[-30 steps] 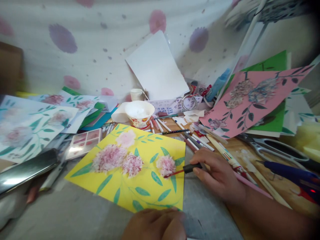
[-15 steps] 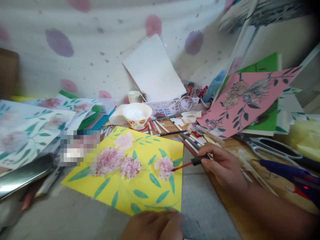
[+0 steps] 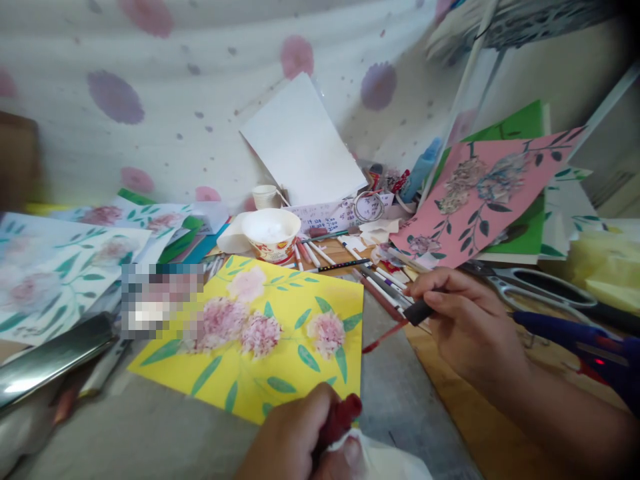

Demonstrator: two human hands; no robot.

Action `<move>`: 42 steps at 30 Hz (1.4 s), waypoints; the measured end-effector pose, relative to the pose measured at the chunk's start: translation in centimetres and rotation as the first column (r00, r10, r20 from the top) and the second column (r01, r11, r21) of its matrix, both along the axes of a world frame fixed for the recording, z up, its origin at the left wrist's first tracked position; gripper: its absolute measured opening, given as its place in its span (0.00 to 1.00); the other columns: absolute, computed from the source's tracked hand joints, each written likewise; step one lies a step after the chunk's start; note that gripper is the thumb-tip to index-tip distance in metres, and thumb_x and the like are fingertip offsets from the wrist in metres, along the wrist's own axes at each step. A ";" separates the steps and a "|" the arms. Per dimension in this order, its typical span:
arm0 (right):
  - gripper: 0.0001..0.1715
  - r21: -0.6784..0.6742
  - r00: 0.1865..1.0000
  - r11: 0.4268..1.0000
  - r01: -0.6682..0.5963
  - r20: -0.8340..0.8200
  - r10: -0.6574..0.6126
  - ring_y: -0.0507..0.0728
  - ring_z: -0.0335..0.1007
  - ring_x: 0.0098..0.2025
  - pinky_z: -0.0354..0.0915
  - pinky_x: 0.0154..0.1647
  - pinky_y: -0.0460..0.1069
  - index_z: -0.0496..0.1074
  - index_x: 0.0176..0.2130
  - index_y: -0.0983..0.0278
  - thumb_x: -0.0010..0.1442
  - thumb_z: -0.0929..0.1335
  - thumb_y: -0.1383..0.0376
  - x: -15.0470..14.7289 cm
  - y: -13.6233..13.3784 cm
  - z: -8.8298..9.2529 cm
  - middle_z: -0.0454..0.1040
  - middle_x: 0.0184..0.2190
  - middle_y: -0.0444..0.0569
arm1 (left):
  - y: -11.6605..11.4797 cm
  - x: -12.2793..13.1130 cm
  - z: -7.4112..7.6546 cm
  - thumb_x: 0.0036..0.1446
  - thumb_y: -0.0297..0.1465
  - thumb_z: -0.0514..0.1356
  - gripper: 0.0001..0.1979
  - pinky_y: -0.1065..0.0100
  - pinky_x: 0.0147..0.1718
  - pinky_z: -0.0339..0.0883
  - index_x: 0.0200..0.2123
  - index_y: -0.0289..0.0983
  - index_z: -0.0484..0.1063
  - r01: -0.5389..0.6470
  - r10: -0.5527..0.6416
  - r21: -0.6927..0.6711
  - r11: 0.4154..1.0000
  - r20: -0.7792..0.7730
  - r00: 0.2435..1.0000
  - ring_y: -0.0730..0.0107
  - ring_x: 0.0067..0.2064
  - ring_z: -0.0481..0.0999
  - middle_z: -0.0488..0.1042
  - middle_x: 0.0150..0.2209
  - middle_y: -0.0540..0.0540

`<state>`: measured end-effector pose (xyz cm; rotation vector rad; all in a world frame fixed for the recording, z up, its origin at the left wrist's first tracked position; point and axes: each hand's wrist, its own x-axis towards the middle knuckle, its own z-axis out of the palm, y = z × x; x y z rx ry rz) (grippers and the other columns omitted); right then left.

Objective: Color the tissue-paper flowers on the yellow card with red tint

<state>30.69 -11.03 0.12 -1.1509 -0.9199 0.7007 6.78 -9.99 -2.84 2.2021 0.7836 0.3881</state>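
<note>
My right hand (image 3: 465, 327) pinches the black cap of a thin applicator brush (image 3: 385, 337). The brush's red-coated tip points left, just off the right edge of the yellow paper (image 3: 280, 287). On that paper are green painted leaves and raised pink-and-white flowers; the rightmost flower (image 3: 326, 333) is nearest to the brush. My left hand (image 3: 300, 427) is closed around a small dark red bottle (image 3: 340, 420), its uncapped neck tilted up to the right. Something white like tissue (image 3: 385, 459) lies against the bottle and my left fingers.
A paper bowl (image 3: 273, 240) stands behind the yellow paper, beside scattered pens (image 3: 320, 253). Large scissors (image 3: 530, 283) and a blue glue gun (image 3: 565, 333) with a red light lie at right. A pink flower picture (image 3: 480, 200) leans behind; more flower pictures (image 3: 65, 267) lie left.
The brush has moved right, away from the rightmost flower and off the paper. My left hand has risen, and the red bottle and white tissue-like piece now show in it.
</note>
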 end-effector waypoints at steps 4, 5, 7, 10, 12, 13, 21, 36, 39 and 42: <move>0.03 0.051 0.999 0.998 -0.039 -0.018 0.040 0.57 0.65 0.29 0.58 0.21 0.48 0.73 0.23 0.59 0.46 0.69 0.65 -0.5 -1.2 1.2 0.69 0.22 0.48 | 0.7 0.4 -0.2 0.58 0.33 0.48 0.11 0.75 0.17 0.47 0.26 0.40 0.49 0.115 -0.114 -0.010 0.993 0.071 0.991 0.77 0.20 0.54 0.52 0.20 0.56; 0.03 0.058 0.999 0.997 -0.048 -0.001 0.048 0.58 0.65 0.29 0.59 0.22 0.49 0.73 0.23 0.59 0.47 0.69 0.64 -0.6 -1.4 1.3 0.69 0.23 0.49 | 0.7 0.4 -0.2 0.58 0.33 0.49 0.11 0.76 0.16 0.47 0.26 0.40 0.49 0.119 -0.118 -0.004 0.993 0.076 0.990 0.77 0.20 0.54 0.52 0.20 0.56; 0.04 0.067 0.997 0.995 -0.073 0.038 0.070 0.58 0.65 0.29 0.61 0.24 0.49 0.73 0.24 0.59 0.48 0.69 0.62 -0.6 -1.7 1.2 0.69 0.24 0.49 | 0.7 0.5 -0.1 0.58 0.33 0.49 0.10 0.76 0.16 0.47 0.26 0.40 0.50 0.108 -0.109 0.016 0.994 0.064 0.992 0.77 0.20 0.54 0.53 0.20 0.56; 0.05 0.072 0.987 0.990 -0.118 0.116 0.109 0.57 0.66 0.30 0.62 0.25 0.49 0.72 0.26 0.59 0.52 0.68 0.61 -0.7 -2.1 0.8 0.69 0.24 0.47 | 0.6 0.5 -0.1 0.58 0.33 0.49 0.10 0.75 0.17 0.48 0.25 0.39 0.51 0.092 -0.093 0.034 0.995 0.044 0.995 0.77 0.20 0.55 0.54 0.20 0.56; 0.05 0.054 0.967 0.983 -0.175 0.199 0.162 0.56 0.67 0.30 0.63 0.26 0.48 0.71 0.28 0.59 0.55 0.67 0.63 -1.3 -2.4 0.7 0.69 0.24 0.46 | 0.6 0.5 -0.1 0.58 0.34 0.49 0.11 0.75 0.18 0.48 0.25 0.39 0.51 0.094 -0.095 0.033 0.995 0.024 0.995 0.76 0.20 0.56 0.55 0.20 0.55; 0.04 0.041 0.944 0.974 -0.224 0.258 0.206 0.55 0.67 0.30 0.63 0.27 0.48 0.70 0.29 0.59 0.56 0.66 0.64 -1.8 -2.6 0.7 0.70 0.25 0.46 | 0.6 0.5 -0.3 0.58 0.34 0.49 0.11 0.75 0.18 0.48 0.25 0.39 0.51 0.091 -0.091 0.034 0.995 0.013 0.996 0.76 0.21 0.56 0.55 0.20 0.55; 0.06 -0.066 0.818 0.902 -0.428 0.396 0.417 0.53 0.66 0.26 0.63 0.26 0.48 0.70 0.28 0.62 0.55 0.65 0.69 -3.0 -2.1 0.1 0.70 0.22 0.45 | 0.5 0.3 -1.6 0.59 0.39 0.46 0.12 0.74 0.16 0.46 0.27 0.39 0.52 0.111 -0.114 0.138 0.984 0.014 0.993 0.75 0.19 0.56 0.57 0.20 0.54; 0.02 -0.040 0.673 0.992 -0.123 0.731 0.113 0.55 0.70 0.28 0.65 0.28 0.48 0.72 0.32 0.60 0.56 0.68 0.64 -1.6 -0.8 -2.5 0.74 0.26 0.46 | -0.1 1.3 0.4 0.55 0.33 0.61 0.13 0.72 0.24 0.57 0.27 0.37 0.58 0.225 -0.193 0.049 0.973 -0.356 0.914 0.65 0.28 0.73 0.74 0.27 0.48; 0.02 -0.029 0.624 0.992 -0.122 0.775 0.099 0.55 0.71 0.29 0.66 0.29 0.49 0.72 0.33 0.59 0.55 0.69 0.64 -1.5 -0.7 -2.4 0.75 0.27 0.46 | 0.0 1.4 0.2 0.54 0.36 0.62 0.15 0.73 0.21 0.55 0.26 0.37 0.59 0.241 -0.182 0.112 0.964 -0.383 0.906 0.65 0.26 0.73 0.74 0.26 0.47; 0.02 0.022 0.646 0.997 -0.080 0.762 0.035 0.56 0.71 0.30 0.66 0.29 0.49 0.72 0.33 0.59 0.56 0.68 0.65 -1.3 -0.7 -2.3 0.75 0.29 0.47 | 0.0 1.4 0.2 0.55 0.36 0.62 0.15 0.73 0.20 0.53 0.26 0.36 0.59 0.237 -0.158 0.165 0.957 -0.389 0.908 0.66 0.26 0.73 0.74 0.25 0.48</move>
